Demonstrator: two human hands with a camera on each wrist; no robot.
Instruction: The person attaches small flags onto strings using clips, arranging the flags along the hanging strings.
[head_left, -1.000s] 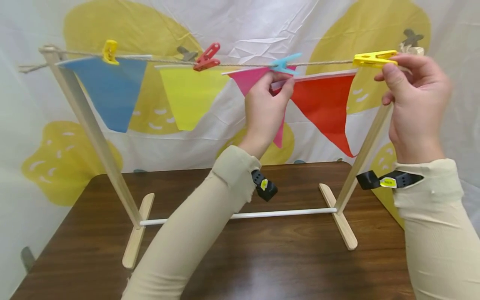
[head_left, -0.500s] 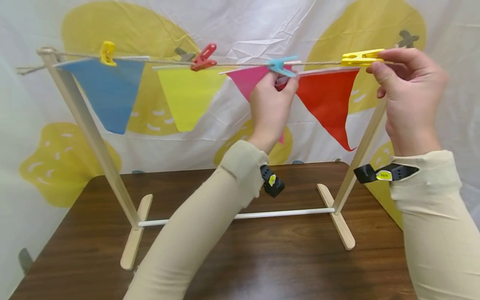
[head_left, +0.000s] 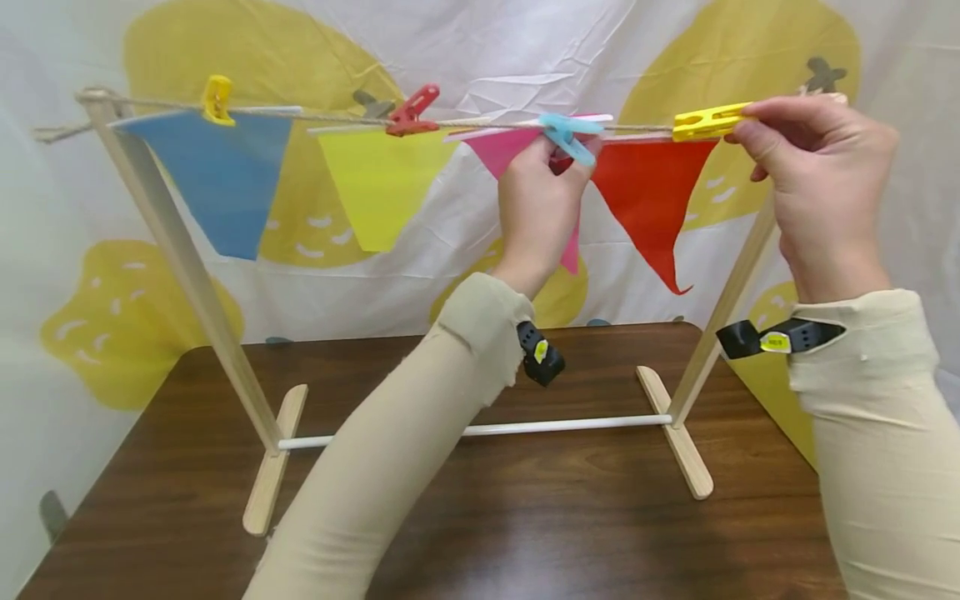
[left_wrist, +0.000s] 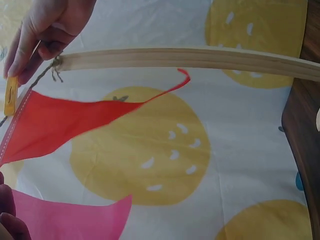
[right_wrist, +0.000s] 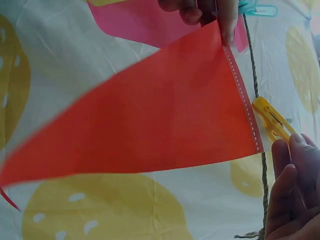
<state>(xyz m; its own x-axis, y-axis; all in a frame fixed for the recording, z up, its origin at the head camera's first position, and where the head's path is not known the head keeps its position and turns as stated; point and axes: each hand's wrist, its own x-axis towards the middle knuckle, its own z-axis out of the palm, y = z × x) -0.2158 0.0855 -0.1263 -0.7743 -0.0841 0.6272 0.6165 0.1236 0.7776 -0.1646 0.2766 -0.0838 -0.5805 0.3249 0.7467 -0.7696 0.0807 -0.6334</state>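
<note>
A twine line [head_left: 480, 125] runs between two posts of a wooden rack [head_left: 187, 275]. From it hang a blue flag [head_left: 217, 179], a yellow flag [head_left: 375, 183], a pink flag [head_left: 506, 150] and a red flag [head_left: 645, 196]. My left hand [head_left: 562, 158] pinches the red flag's left top corner [right_wrist: 220, 37], just under a blue clip [head_left: 566, 133]. My right hand [head_left: 750, 125] pinches the tail of a yellow clip [head_left: 705, 123] that sits on the twine at the red flag's right corner [right_wrist: 272, 120]. The red flag [left_wrist: 65, 120] hangs slanted.
A yellow clip [head_left: 217, 98] holds the blue flag and a red clip [head_left: 411, 110] holds the yellow flag. The rack's feet and white crossbar [head_left: 570, 427] stand on a brown table [head_left: 525, 525]. A white cloth with yellow shapes [head_left: 480, 50] hangs behind.
My right hand has slid the yellow clip left along the twine. The red flag's top edge has bunched narrower and its tip has swung. The blue clip has tilted.
</note>
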